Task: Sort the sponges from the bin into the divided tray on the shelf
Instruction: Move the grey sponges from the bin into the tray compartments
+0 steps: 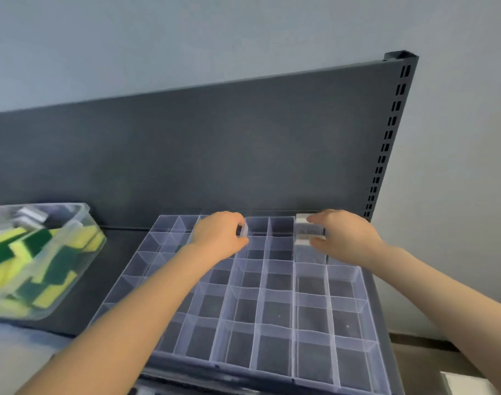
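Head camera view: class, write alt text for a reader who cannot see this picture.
The left hand grips a small pale sponge and the right hand a white sponge, both over the far row of a clear divided tray on a dark shelf. A clear bin of yellow-green sponges sits at the left.

I see a clear plastic bin on the left of the dark grey shelf, holding yellow-and-green sponges. Beside it lies the clear divided tray. Over its far row my right hand pinches a white-and-grey sponge, and my left hand a smaller pale piece.
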The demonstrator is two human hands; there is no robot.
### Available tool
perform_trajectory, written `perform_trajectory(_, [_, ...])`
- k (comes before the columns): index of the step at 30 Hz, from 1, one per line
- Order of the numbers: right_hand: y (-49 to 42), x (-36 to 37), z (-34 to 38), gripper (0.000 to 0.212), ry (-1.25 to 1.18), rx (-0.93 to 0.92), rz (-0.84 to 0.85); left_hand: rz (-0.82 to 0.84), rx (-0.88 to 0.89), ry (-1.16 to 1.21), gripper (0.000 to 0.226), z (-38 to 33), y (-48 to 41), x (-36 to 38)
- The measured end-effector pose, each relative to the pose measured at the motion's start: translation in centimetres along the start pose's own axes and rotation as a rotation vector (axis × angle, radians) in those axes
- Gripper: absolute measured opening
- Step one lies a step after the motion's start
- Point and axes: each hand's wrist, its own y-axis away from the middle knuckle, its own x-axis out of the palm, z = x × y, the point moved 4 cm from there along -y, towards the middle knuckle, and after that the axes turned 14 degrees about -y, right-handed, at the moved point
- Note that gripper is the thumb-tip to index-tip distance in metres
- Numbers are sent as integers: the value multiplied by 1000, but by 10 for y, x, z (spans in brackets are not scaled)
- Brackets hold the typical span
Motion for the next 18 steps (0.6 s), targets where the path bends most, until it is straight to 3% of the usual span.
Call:
perform_trajectory(6, [-16, 23, 54, 33, 33, -22, 53, 117, -107, -59, 41, 80, 31, 17])
perform_trajectory(18, [-41, 94, 223, 33, 49, -54, 88, 67, -164, -23, 40, 263, 103, 25])
